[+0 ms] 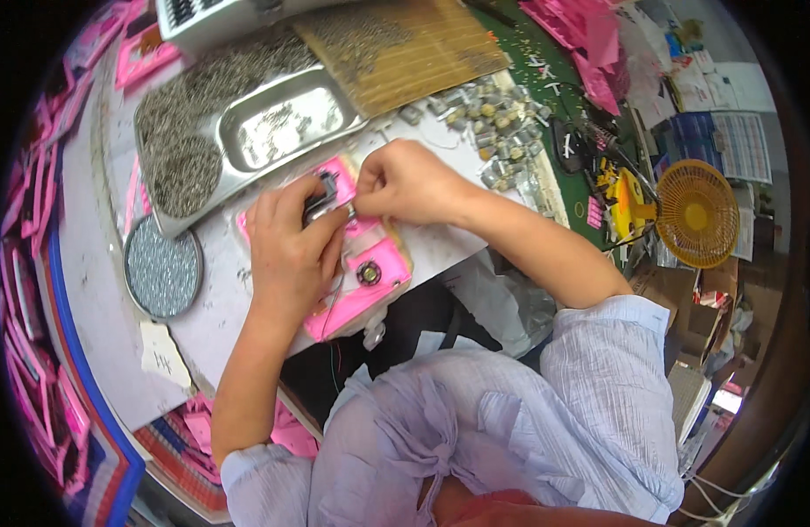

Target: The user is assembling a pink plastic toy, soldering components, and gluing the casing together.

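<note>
Head view: a pink plastic housing (363, 279) with a small round speaker (368, 273) lies at the near edge of the desk (115, 290). On it, the left hand (291, 250) grips a small dark motor (324, 195), and the right hand (405, 180) pinches a tiny metal part beside it. Farther left sit a steel tray (247, 114) of small metal parts and a round tin (162, 268); far right, a yellow fan (694, 213).

A steel tray (172, 132) of small metal parts is set at the table's far edge, a round tin (162, 268) beside it, a yellow fan (696, 213) at the right edge.
</note>
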A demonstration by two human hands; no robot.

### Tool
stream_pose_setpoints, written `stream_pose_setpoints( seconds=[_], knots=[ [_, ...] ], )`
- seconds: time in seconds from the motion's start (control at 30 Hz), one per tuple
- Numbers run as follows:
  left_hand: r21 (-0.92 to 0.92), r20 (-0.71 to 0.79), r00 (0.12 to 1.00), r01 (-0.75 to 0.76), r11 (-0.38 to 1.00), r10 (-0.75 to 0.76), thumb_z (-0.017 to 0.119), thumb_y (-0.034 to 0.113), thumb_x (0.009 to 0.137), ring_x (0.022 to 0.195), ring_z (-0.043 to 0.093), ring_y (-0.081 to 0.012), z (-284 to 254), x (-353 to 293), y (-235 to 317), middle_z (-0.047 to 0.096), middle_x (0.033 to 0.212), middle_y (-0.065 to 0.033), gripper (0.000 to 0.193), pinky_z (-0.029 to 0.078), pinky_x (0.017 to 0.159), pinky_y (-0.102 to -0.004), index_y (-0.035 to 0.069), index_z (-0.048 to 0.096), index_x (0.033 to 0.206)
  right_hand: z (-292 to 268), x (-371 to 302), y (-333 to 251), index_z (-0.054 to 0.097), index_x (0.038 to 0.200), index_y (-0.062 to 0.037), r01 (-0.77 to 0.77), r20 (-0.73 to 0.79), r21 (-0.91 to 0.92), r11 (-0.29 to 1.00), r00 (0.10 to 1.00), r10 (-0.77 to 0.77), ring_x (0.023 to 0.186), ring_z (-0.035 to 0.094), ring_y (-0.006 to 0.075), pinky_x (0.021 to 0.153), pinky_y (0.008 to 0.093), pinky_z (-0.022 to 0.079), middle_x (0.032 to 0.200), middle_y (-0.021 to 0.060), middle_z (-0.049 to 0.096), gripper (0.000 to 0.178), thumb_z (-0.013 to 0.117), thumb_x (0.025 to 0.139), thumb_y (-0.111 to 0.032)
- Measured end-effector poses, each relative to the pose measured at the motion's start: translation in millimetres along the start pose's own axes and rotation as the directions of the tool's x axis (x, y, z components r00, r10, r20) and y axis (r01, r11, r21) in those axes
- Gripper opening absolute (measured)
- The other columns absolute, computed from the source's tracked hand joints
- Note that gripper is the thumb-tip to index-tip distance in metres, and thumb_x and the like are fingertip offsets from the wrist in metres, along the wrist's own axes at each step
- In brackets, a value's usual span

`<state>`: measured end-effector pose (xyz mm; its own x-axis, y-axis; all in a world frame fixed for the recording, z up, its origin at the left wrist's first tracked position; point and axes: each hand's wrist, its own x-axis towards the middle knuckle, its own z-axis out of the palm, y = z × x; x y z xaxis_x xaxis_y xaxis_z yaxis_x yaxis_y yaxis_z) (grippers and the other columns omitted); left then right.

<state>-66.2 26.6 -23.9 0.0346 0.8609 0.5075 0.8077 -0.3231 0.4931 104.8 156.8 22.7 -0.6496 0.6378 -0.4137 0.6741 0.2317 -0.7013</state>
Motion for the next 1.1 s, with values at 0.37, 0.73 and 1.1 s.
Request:
stream_pose_setpoints(
  seconds=[0.37, 0.73, 1.1],
  knots=[
    [0.032, 0.03, 0.999, -0.011, 0.999, 0.01, 0.081, 0.007, 0.071, 0.096, 0.061, -0.0316, -6, 7, 1, 0.065, 0.111, -0.0117, 0.022, 0.047, 0.084, -0.044, 0.009, 0.075, 0.092, -86, 30, 43, 0.078, 0.1, -0.0013, 0.029, 0.021, 0.147, 0.989, 0.999, -0.033, 0.065, 0.066, 0.0114, 0.06, 0.0285, 0.057, 0.085, 0.0056, 0.075, 0.03, 0.081, 0.09, -0.029],
    [0.059, 0.152, 0.985, -0.091, 0.994, 0.081, 0.083, 0.009, 0.072, 0.097, 0.062, -0.0348, -12, 35, -8, 0.064, 0.113, -0.0147, 0.019, 0.051, 0.08, -0.0443, 0.009, 0.07, 0.086, -476, 106, 371, 0.069, 0.125, -0.0111, -0.781, -0.853, -0.469, 0.411, 0.522, 0.018, 0.116, 0.067, 0.0408, 0.098, 0.0533, 0.053, 0.123, 0.0202, 0.07, 0.051, 0.07, 0.086, -0.045],
    [-0.088, 0.235, 0.971, -0.019, 0.996, 0.039, 0.081, 0.004, 0.072, 0.108, 0.061, -0.036, -8, 50, -15, 0.058, 0.128, -0.0166, 0.034, 0.053, 0.09, -0.0454, 0.007, 0.065, 0.102, -540, 92, 360, 0.055, 0.146, -0.0206, -0.839, -0.887, -0.452, 0.303, 0.457, -0.059, 0.131, 0.058, 0.0417, 0.108, 0.0536, 0.048, 0.147, 0.0186, 0.058, 0.068, 0.061, 0.089, -0.057]
  ],
)
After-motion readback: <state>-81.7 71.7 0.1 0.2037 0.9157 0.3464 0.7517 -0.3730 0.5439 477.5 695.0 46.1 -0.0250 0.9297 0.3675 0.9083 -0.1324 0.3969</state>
